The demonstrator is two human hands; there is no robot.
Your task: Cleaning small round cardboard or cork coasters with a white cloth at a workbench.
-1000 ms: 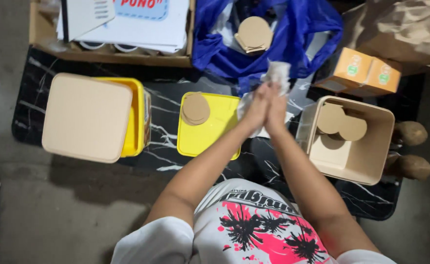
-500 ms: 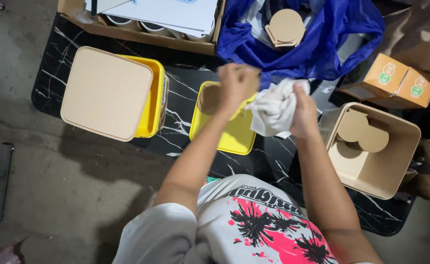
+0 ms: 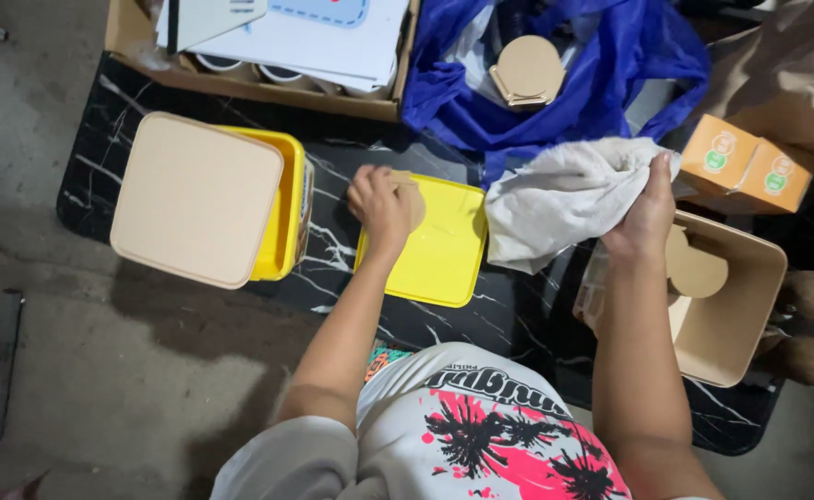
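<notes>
Your left hand [image 3: 384, 206] is closed around a small round tan disc [image 3: 413, 196], and the disc sits on the flat yellow lid [image 3: 434, 255] in the middle of the black marble counter [image 3: 333, 250]. Most of the disc is hidden under your fingers, so you can only see a bit of its edge; it looks thin, plain and the color of cardboard. Your right hand [image 3: 647, 208] is shut tight on a crumpled grey-white cloth [image 3: 564, 194], held up in the air just right of the lid. It looks like the wiping work is partway along: some discs already lie in the tan box [image 3: 749, 306] on the right, and more wait in the blue bag [image 3: 610, 83] at the far side. The disc under your left hand does not look wiped yet, since the cloth is not touching it. On the left stands a yellow tub with a tan lid [image 3: 198, 199].
</notes>
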